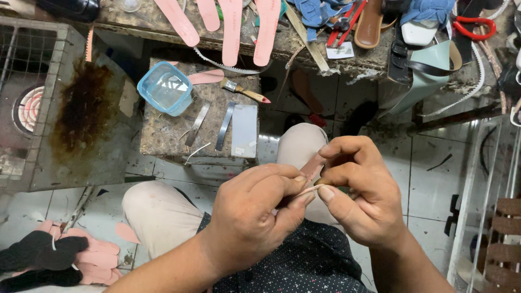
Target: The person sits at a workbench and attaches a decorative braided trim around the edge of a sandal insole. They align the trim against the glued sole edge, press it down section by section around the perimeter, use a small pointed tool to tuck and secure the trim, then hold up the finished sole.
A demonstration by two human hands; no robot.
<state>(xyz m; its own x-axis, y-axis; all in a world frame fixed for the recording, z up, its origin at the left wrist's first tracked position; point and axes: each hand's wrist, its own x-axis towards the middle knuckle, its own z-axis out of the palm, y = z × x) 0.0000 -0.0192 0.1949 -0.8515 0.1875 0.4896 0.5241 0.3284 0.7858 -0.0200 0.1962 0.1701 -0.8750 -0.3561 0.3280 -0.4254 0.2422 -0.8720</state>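
My left hand (255, 214) and my right hand (358, 190) meet over my lap, fingertips pinched together. Between them they hold a narrow pink strap piece (312, 168) with a thin pale edge strip. Both thumbs and forefingers press on it. Most of the strap is hidden by my fingers. My knees in light trousers show beneath.
A low stained block (163, 135) ahead carries a blue plastic tub (165, 88), a brush (244, 90), metal strips and a grey card. Pink insoles (232, 30) lie on the cluttered bench behind. More pink and black soles (59, 255) sit on the floor at left. A wire heater cage (27, 59) stands far left.
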